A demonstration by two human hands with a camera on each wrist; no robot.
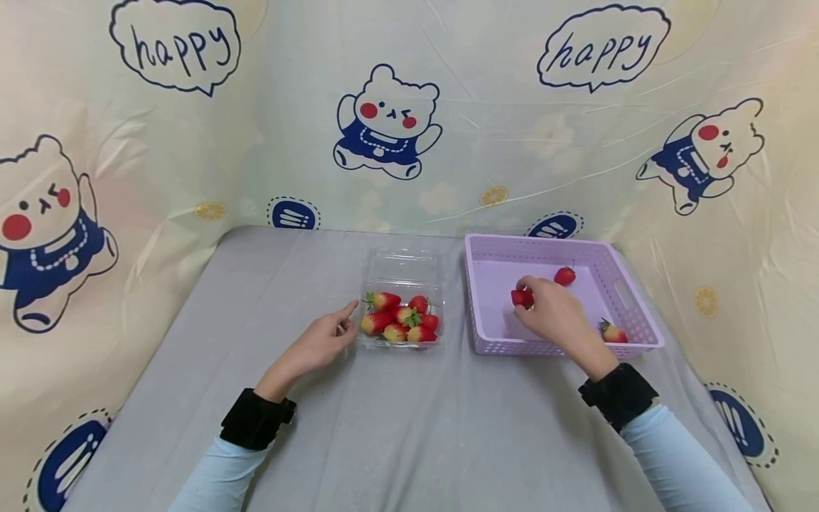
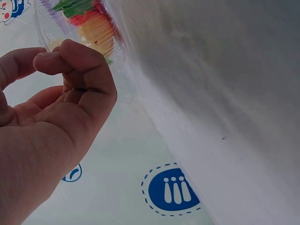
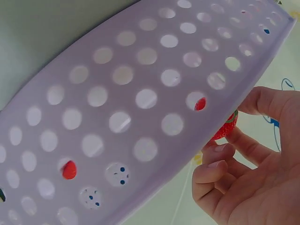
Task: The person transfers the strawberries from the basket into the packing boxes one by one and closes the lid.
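Note:
Inside the purple basket [image 1: 505, 346], my right hand [image 1: 555, 313] pinches a red strawberry [image 1: 522, 298] between thumb and fingers. Two more strawberries lie in that basket, one near the back [image 1: 565, 276] and one at the front right [image 1: 613, 332]. In the right wrist view the pinched strawberry [image 3: 226, 127] shows partly above the rim. My left hand [image 1: 325, 338] rests at the left side of a clear plastic box [image 1: 403, 269], its index finger reaching to the wall and the other fingers bent. Several strawberries [image 1: 377, 323] fill the box, whose lid stands raised behind.
Grey cloth [image 1: 397, 419] covers the table. Behind and at both sides hangs a pale curtain [image 1: 281, 128] printed with bears. The basket stands to the right of the box, with a narrow strip of cloth between them.

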